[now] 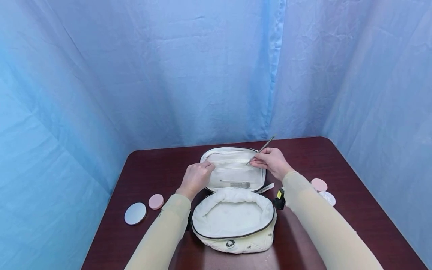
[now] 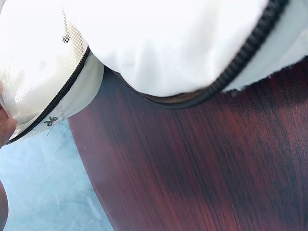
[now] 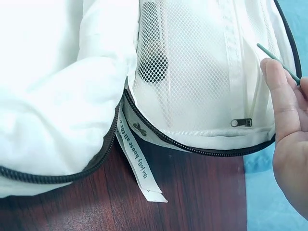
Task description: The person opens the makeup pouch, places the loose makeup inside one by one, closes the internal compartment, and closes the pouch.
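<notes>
A white cosmetic bag (image 1: pixel 233 243) with a dark zip stands on the table with its lid raised. Inside the lid is a mesh pocket (image 3: pixel 197 72), with a brush (image 1: pixel 240 185) behind the mesh. My left hand (image 1: pixel 197 177) pinches the pocket's edge at the lid's left side; only its fingertips (image 2: pixel 6 129) show in the left wrist view. Between the thumb and fingers of my right hand (image 1: pixel 272 162) is a thin greenish stick (image 1: pixel 264 145), slanted, its lower tip by the pocket opening. The pocket's zip pull (image 3: pixel 241 122) hangs near the lid's right side.
On the left of the dark wooden table (image 1: pixel 148 168) lie a white round disc (image 1: pixel 135 213) and a pink one (image 1: pixel 156 201). Another pink disc (image 1: pixel 319 184) and a white one (image 1: pixel 328 198) lie at the right, partly behind my sleeve. Blue curtains (image 1: pixel 202 75) surround the table.
</notes>
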Motion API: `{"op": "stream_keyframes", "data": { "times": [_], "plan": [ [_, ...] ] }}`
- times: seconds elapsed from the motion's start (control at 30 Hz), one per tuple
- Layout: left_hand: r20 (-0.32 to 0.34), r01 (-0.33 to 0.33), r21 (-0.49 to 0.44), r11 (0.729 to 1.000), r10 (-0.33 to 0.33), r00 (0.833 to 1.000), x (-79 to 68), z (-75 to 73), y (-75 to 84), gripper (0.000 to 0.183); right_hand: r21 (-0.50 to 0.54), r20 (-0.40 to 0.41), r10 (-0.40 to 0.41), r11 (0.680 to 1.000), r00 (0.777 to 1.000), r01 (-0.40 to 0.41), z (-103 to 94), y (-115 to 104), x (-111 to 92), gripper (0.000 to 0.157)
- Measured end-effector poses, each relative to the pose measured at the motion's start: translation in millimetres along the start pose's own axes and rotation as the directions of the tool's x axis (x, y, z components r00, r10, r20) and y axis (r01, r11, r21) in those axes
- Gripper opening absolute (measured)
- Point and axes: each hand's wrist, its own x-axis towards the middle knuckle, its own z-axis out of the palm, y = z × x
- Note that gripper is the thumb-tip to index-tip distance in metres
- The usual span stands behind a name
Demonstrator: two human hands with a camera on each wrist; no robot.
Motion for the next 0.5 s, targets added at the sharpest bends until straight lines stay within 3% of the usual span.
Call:
{"op": "stream_keyframes", "data": {
  "times": [0.13,0.27,0.37,0.43,0.5],
  "plan": [
    [0.004,-0.003,-0.005,1.0,0.003,1.0,-0.2,-0.4,0.2,0.023,-0.056,-0.022,-0.02,0.998,1.0,0.019,3.3,3,3,0.013],
    [0.014,-0.005,-0.004,1.0,0.005,1.0,-0.1,-0.4,0.2,0.024,-0.229,-0.046,-0.062,0.972,0.997,0.05,8.0,6,6,0.012],
    [0.014,-0.008,0.001,1.0,0.008,1.0,0.1,0.2,-0.3,0.024,-0.417,-0.05,-0.111,0.905,0.993,0.081,11.2,8,8,0.011],
    [0.01,-0.01,0.004,1.0,0.01,1.0,0.3,0.2,-0.4,0.024,-0.525,-0.045,-0.153,0.844,0.987,0.107,13.5,8,8,0.009],
    [0.006,-0.011,0.003,1.0,0.011,1.0,0.3,0.2,-0.6,0.024,-0.63,-0.02,-0.204,0.762,0.979,0.146,15.9,9,7,0.007]
  ]
}}
